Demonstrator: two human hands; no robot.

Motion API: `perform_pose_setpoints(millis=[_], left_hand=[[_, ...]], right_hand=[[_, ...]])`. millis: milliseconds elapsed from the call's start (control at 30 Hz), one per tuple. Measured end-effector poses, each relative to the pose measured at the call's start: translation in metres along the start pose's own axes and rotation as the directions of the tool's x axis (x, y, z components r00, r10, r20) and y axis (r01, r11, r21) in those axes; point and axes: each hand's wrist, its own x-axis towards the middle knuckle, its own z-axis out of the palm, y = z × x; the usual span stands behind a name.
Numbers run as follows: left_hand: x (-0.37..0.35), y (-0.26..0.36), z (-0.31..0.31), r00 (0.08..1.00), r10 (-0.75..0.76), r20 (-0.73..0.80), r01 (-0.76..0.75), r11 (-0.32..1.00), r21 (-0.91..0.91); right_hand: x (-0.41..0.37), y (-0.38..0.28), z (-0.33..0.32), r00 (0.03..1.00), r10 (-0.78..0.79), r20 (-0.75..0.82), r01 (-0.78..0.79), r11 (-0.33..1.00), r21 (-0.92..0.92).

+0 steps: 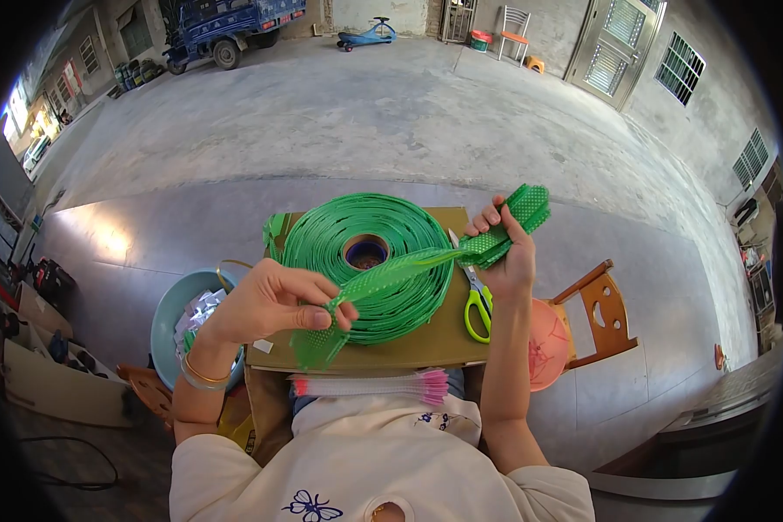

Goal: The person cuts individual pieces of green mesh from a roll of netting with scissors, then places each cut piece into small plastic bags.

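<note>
Both hands (291,304) raised, fingers pinched, elbows bent.

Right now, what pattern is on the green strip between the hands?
Small pale dots on green, showing best in the head view, near the right hand.

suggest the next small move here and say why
Perhaps ease the left hand gently outward to straighten the green strip: it runs to the right hand above the green roll and looks narrow and bunched just before that grip.
</note>
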Motion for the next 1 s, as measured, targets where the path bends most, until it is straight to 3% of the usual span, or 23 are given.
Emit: perform_pose_setpoints(millis=[67, 133, 233, 333, 433, 533, 633, 733, 833, 933, 1000], left_hand=[[0.005, 0.002, 0.009, 0.954, 0.285, -0.095, -0.278, 0.957, 0.077], [0.014, 0.009, 0.016, 0.840, 0.526, -0.136, -0.491, 0.842, 0.225], [0.034, 0.012, 0.019, 0.777, 0.628, -0.039, -0.617, 0.773, 0.152], [0.044, 0.018, 0.021, 0.863, 0.503, 0.048, -0.500, 0.836, 0.226], [0.064, 0.009, 0.034, 0.935, 0.335, -0.119, -0.330, 0.942, 0.053], [0.083, -0.006, 0.033, 0.936, 0.267, -0.229, -0.266, 0.963, 0.038], [0.095, -0.019, 0.032, 0.909, 0.226, -0.349, -0.204, 0.974, 0.099], [0.099, -0.031, 0.027, 0.876, 0.288, -0.386, -0.242, 0.956, 0.164], [0.096, -0.034, 0.027, 0.811, 0.450, -0.372, -0.276, 0.857, 0.436], [0.094, -0.037, 0.030, 0.758, 0.504, -0.414, -0.203, 0.785, 0.585], [0.092, -0.039, 0.032, 0.747, 0.498, -0.441, -0.140, 0.766, 0.628]], right_hand=[[-0.001, 0.008, -0.004, 0.999, 0.049, -0.017, -0.049, 0.999, -0.006], [-0.002, 0.019, -0.004, 0.993, 0.117, -0.030, -0.116, 0.993, 0.009], [-0.009, 0.039, 0.004, 0.967, 0.241, -0.081, -0.243, 0.970, -0.023], [-0.015, 0.057, 0.006, 0.919, 0.380, -0.105, -0.387, 0.921, -0.049], [-0.029, 0.065, 0.031, 0.873, 0.460, -0.161, -0.481, 0.868, -0.128], [-0.036, 0.071, 0.049, 0.915, 0.403, -0.039, -0.404, 0.907, -0.114], [-0.038, 0.077, 0.046, 0.904, 0.428, -0.007, -0.423, 0.891, -0.164], [-0.039, 0.079, 0.043, 0.900, 0.423, 0.106, -0.380, 0.879, -0.287], [-0.038, 0.082, 0.061, 0.928, 0.372, -0.032, -0.369, 0.902, -0.223], [-0.041, 0.080, 0.051, 0.909, 0.416, 0.020, -0.397, 0.881, -0.255], [-0.040, 0.077, 0.050, 0.876, 0.482, 0.018, -0.437, 0.808, -0.395]])
